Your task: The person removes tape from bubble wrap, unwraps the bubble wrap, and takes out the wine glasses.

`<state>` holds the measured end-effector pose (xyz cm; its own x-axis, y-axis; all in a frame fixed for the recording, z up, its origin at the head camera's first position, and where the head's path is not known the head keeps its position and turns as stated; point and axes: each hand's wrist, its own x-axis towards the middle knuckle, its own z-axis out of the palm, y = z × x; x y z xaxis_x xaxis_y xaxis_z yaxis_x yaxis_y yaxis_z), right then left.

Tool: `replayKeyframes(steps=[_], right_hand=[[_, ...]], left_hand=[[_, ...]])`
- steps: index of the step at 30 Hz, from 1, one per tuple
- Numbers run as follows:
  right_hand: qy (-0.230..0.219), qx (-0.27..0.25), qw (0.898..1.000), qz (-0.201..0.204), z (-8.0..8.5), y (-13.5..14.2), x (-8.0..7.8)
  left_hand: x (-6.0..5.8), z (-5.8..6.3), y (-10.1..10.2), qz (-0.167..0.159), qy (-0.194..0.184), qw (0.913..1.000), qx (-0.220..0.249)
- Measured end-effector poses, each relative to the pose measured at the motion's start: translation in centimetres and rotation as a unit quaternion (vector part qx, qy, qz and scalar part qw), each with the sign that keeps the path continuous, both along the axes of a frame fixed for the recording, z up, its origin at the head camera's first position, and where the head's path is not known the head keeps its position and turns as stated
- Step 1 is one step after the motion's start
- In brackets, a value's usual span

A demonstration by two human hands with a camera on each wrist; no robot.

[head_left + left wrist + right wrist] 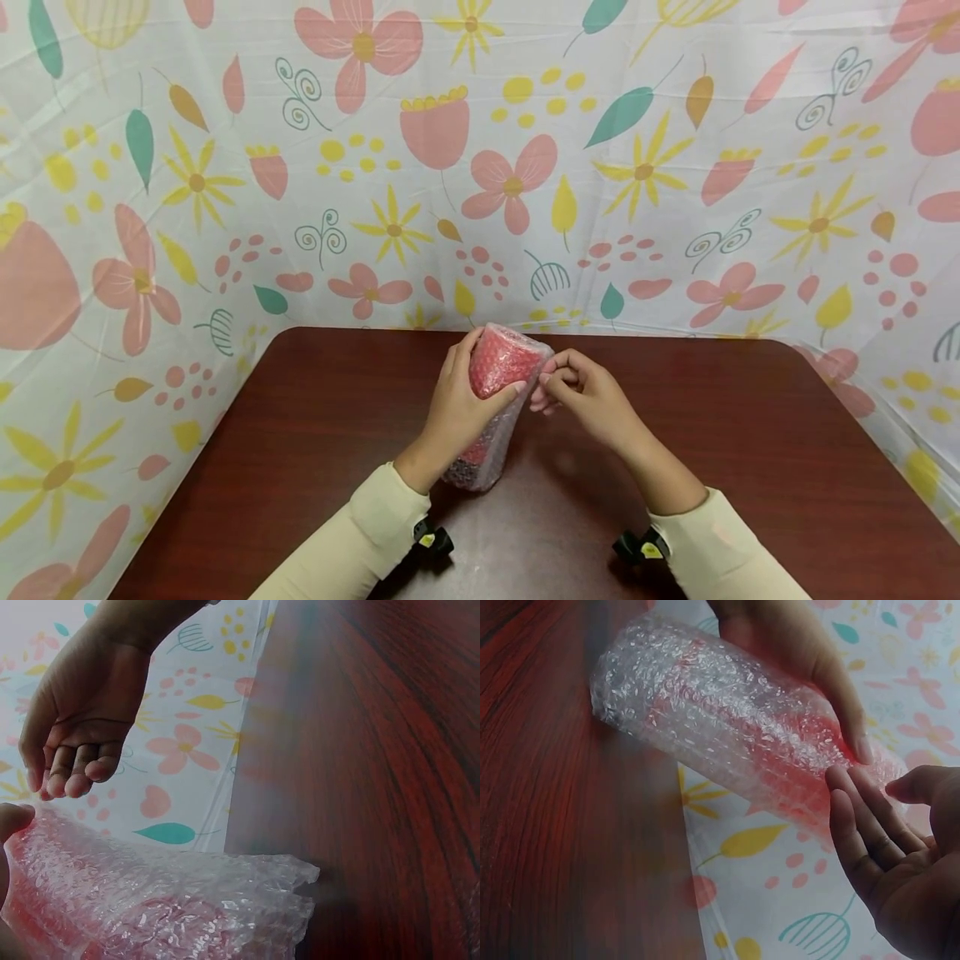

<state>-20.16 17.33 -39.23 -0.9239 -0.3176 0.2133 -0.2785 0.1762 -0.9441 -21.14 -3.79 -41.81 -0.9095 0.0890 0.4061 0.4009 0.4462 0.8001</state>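
Observation:
A red, roughly cylindrical item (504, 360), wrapped in clear bubble wrap (697, 697), stands tilted with its lower end at the table. The wrap blurs what kind of item it is. My left hand (459, 400) grips it from the left near the top, thumb across the front and fingers behind. At the upper right edge of the wrap, my right hand (592, 398) pinches the film between thumb and index finger, its other fingers loosely bent below. In the left wrist view, the ragged, layered end of the bubble wrap (300, 885) shows low down.
A dark reddish-brown table (337, 517) lies under both hands. Behind it and along the sides hangs a white cloth (442, 275) printed with flowers and leaves, close to the table's back edge. Both sleeves carry a small black wrist camera (435, 540).

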Motion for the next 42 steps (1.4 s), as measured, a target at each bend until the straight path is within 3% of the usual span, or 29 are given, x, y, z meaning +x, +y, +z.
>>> replayKeyframes(steps=[12,20,28,35,42], right_hand=[[0.038,-0.003,0.999,0.018,-0.3,0.14,-0.08],[0.018,0.003,0.999,0.027,-0.27,0.15,-0.14],[0.005,0.006,1.0,0.002,-0.06,0.19,-0.09],[0.006,0.042,0.998,-0.05,-0.03,0.27,-0.06],[-0.014,-0.01,1.0,0.001,-0.08,0.06,0.1]], left_hand=[[-0.09,-0.13,0.08,-0.014,-0.005,0.9999,-0.004],[0.03,-0.08,0.13,-0.019,0.002,0.9998,0.007],[0.04,-0.01,0.19,-0.017,-0.008,0.9998,0.004],[-0.05,-0.13,0.15,-0.009,-0.007,0.9999,0.007],[-0.07,-0.28,-0.07,-0.002,-0.011,0.9999,-0.002]])
